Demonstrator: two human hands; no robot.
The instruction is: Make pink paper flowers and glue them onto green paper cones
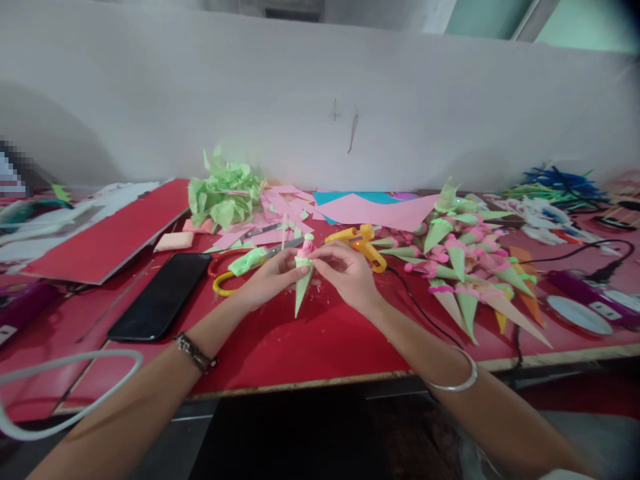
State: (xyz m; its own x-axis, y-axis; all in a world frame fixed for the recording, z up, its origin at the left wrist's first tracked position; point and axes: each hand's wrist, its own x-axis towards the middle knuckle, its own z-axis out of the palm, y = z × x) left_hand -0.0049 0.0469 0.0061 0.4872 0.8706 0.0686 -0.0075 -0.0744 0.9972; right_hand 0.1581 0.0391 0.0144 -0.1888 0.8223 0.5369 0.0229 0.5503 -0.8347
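Between my two hands is a small paper cone [302,293], pale green with a pink rolled top and a green tip, its point facing down. My left hand [275,277] has its fingers closed around the cone's upper left side. From the right, my right hand [345,270] pinches at the pink top with thumb and forefinger. Just behind the hands lie a yellow glue gun [360,241] and scissors [240,267] with red and yellow handles, partly covered by a bit of green paper.
A pile of similar paper cones [457,260] spreads on the right. A black phone [163,297] lies at left near a red board [115,233]. Crumpled green paper [225,190] and pink sheets [375,208] sit by the wall. A white lid [579,315] and purple box [595,297] are far right.
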